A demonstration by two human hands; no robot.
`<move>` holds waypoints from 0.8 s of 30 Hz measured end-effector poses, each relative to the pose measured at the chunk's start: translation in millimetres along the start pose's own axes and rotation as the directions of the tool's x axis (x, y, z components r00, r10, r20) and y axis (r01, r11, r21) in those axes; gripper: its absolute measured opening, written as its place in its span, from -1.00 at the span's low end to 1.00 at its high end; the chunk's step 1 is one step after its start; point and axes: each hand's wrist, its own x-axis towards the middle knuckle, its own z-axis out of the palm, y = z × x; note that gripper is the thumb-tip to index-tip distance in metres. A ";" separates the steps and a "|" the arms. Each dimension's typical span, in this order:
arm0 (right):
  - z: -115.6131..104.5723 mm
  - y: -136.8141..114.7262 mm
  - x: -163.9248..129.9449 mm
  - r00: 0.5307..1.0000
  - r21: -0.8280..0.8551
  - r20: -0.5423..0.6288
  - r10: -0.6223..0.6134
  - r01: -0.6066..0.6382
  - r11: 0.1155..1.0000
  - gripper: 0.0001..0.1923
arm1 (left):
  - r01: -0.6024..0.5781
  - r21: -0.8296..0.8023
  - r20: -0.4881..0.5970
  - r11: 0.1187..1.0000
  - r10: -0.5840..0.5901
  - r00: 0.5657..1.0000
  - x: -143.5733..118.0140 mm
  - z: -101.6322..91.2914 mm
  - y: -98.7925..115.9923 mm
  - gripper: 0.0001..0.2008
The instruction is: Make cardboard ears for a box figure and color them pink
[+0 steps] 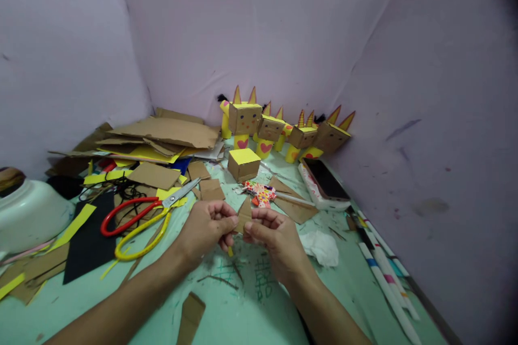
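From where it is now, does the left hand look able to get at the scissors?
Probably yes: the scissors lie open on the table just left of the left hand, nothing between them; but that hand pinches the cardboard piece.

Two bare forearms come in from the bottom edge, and nothing is worn on either of them: no sleeve or cuff shows anywhere along their length. The left hand [207, 225] has no glove, no ring and no watch or band at the wrist. The right hand [272, 237] is just as plain, ungloved, with a bare wrist and no ring on the fingers [265, 215] that show. The nails look short and unpainted, though they are too small to tell for sure. No marks or bandages show on either arm.
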 end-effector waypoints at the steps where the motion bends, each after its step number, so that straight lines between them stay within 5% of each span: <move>1: 0.3 -0.3 -0.2 1.000 0.004 -0.008 0.003 -0.003 1.000 -0.69 | 0.004 0.010 -0.001 1.000 -0.004 1.000 0.0 0.0 0.4 -0.80; 13: 0.2 -1.6 -1.1 0.996 0.010 0.014 0.086 -0.086 0.996 -0.68 | -0.008 0.149 0.062 0.989 -0.002 0.998 3.1 -6.5 -4.5 -0.72; 20: 0.9 -3.6 -1.5 0.999 -0.023 -0.026 0.047 -0.048 0.999 -0.71 | -0.037 0.106 0.047 0.994 0.032 0.998 3.9 -5.7 -7.6 -0.70; 24: -0.2 -8.5 0.2 0.994 -0.130 -0.072 -0.078 0.068 0.989 -0.81 | -0.052 0.107 -0.010 0.993 0.053 0.999 3.2 -3.6 -3.7 -0.72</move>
